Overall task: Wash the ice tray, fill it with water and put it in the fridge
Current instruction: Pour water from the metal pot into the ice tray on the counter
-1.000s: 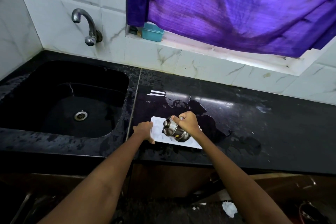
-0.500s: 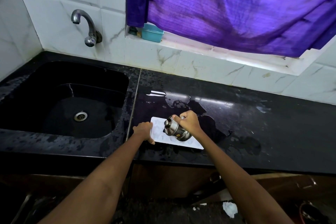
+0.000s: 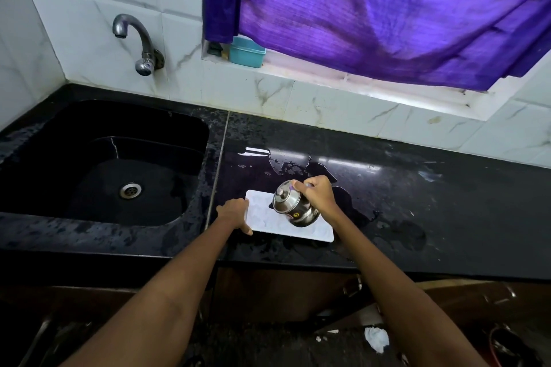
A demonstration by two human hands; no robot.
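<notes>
A white ice tray (image 3: 265,217) lies flat on the wet black counter (image 3: 417,194), near its front edge and just right of the sink. My left hand (image 3: 234,213) grips the tray's left end. My right hand (image 3: 317,192) holds a small steel pot (image 3: 293,204) tilted to the left over the middle of the tray, its mouth low above the cells. The pot hides part of the tray's far side.
A black sink (image 3: 113,164) with a steel drain sits at the left under a wall tap (image 3: 140,45). A teal box (image 3: 247,52) stands on the window sill beneath a purple curtain (image 3: 372,9). Puddles spread behind and right of the tray.
The pot in my right hand has shifted slightly along the tray while staying tilted. My left hand has kept its hold on the tray's left end.
</notes>
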